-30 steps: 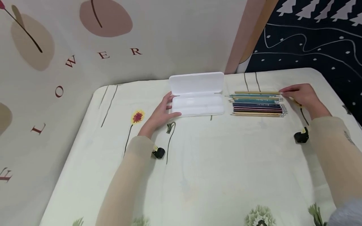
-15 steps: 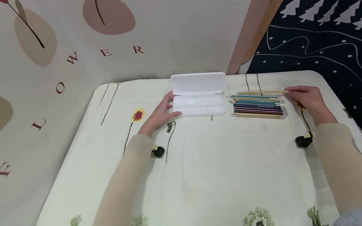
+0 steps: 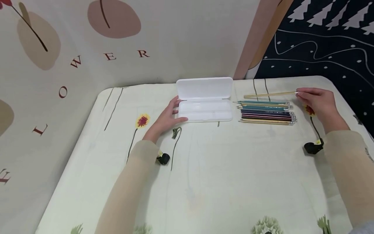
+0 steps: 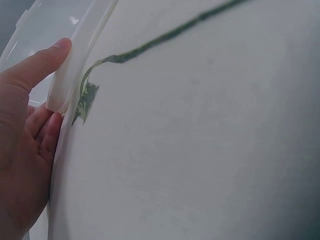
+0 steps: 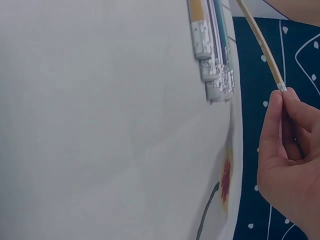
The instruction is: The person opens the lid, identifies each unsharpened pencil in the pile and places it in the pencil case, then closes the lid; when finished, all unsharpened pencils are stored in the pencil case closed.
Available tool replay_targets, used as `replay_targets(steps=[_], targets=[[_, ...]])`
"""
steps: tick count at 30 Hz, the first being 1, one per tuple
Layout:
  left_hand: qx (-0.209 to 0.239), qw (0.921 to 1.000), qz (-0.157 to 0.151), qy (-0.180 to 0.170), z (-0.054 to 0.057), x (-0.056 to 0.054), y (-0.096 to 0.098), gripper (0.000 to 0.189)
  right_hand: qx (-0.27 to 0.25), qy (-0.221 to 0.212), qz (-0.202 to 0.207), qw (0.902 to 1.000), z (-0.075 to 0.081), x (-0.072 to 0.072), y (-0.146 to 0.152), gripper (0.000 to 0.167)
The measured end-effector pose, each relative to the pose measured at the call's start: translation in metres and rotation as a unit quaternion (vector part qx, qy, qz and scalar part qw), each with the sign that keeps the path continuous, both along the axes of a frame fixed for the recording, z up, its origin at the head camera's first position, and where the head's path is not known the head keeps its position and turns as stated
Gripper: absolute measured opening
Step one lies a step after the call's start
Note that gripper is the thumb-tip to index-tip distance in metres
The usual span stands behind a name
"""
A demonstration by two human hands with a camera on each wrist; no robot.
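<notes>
An open white plastic pencil case (image 3: 204, 110) stands near the far edge of the table, lid raised at the back and no pencils inside. My left hand (image 3: 168, 117) grips its left end; in the left wrist view the thumb (image 4: 50, 57) lies over the rim and the fingers curl at the corner. Between thumb and fingertips my right hand (image 3: 318, 102) pinches a yellow pencil (image 3: 268, 94) by its eraser end. That pencil is raised above a row of pencils (image 3: 266, 112), teal, dark and yellow, lying side by side with erasers to the right.
A pale floral cloth (image 3: 222, 172) covers the table. A wall with printed letters rises behind it, and a dark tree-patterned cloth (image 3: 321, 48) hangs at the right. Small black devices (image 3: 313, 147) sit by both wrists.
The right hand has lifted the rearmost yellow pencil off the row and shifted it slightly right and away from the others. The left hand stays at the pencil case.
</notes>
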State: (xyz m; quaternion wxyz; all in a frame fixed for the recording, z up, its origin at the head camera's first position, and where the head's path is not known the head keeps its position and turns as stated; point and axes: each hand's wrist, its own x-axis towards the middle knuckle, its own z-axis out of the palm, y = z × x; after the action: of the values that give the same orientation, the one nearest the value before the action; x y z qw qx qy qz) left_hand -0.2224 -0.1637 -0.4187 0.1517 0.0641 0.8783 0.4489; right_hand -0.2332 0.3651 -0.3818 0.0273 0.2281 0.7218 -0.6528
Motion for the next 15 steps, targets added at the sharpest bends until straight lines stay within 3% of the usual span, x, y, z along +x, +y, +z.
replay_targets(steps=[6,15], targets=[[0.007,1.0000,-0.004,0.001,-0.0005,-0.0015,-0.0005,0.104,-0.076,0.022,-0.019,0.9967,0.0050,0.0016,-0.0033,0.024],[0.011,0.9999,-0.005,0.006,-0.0016,-0.0019,-0.0004,0.103,-0.087,0.021,-0.029,0.9956,0.0087,0.0065,-0.0037,0.030]])
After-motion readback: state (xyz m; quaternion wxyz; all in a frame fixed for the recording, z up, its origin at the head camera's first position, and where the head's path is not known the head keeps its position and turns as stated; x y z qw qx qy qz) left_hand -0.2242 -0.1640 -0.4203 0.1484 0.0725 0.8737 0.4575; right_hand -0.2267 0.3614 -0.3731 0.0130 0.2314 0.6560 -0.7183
